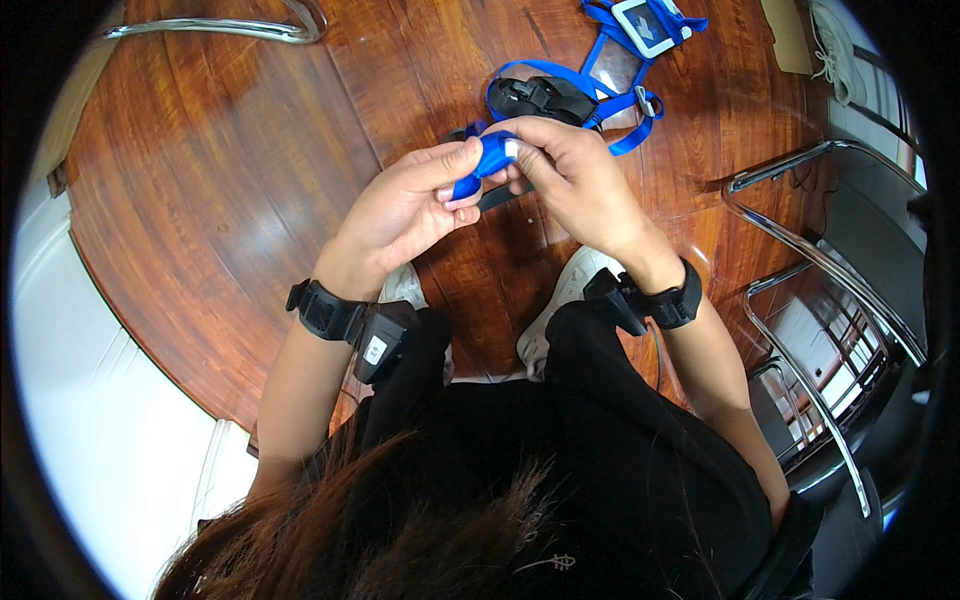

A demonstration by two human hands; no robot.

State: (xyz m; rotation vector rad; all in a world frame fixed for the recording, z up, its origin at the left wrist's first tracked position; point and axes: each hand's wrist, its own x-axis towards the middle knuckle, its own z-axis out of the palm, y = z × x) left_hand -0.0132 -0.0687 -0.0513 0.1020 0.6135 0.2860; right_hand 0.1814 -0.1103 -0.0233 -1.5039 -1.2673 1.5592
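A folded or knotted blue ribbon-like strap (490,160) is pinched between my two hands, in front of me. My left hand (410,200) grips its lower left end, thumb on top and fingers curled underneath. From the upper right, my right hand (575,180) closes on the other end, with thumb and forefinger together. A small white patch shows by the right thumb; I cannot tell what it is. Just beyond my right hand lies a black object (545,98) with a buckle-like part, ringed by a blue lanyard (580,72). Part of a dark item behind my fingers is hidden.
A white-framed badge holder (645,28) lies at the top right on the glossy wooden surface (230,180). Chrome-framed black chairs (790,230) stand at the right. A chrome bar (220,27) crosses the top left. A white shoe (838,55) and cardboard (786,35) are at the far right.
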